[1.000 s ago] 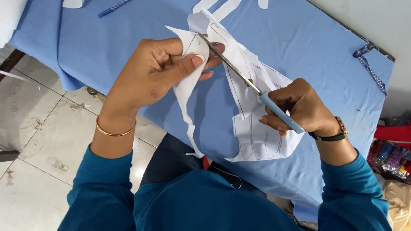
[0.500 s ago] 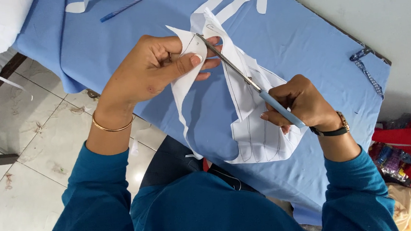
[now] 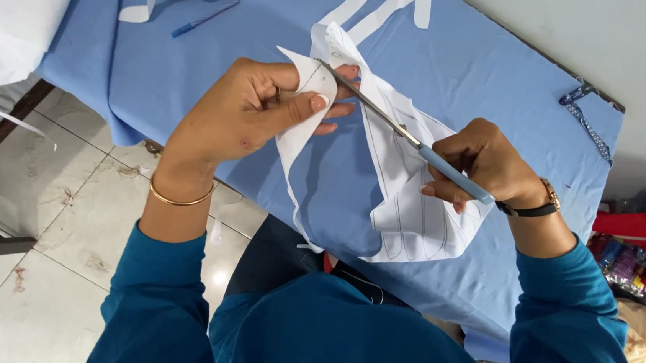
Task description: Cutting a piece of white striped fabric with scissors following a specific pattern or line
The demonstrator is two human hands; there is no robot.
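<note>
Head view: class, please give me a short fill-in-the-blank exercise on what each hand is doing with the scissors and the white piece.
1. The right hand holds scissors with a light ____ handle.
2. The left hand pinches the white ____ piece marked with lines.
3. The table is covered by a ____ cloth.
4. The left wrist wears a gold ____.

Missing words: blue; fabric; blue; bangle

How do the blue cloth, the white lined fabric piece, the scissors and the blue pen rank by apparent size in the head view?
1. blue cloth
2. white lined fabric piece
3. scissors
4. blue pen; it lies farther from the camera, so this last rank is less sure.
</note>
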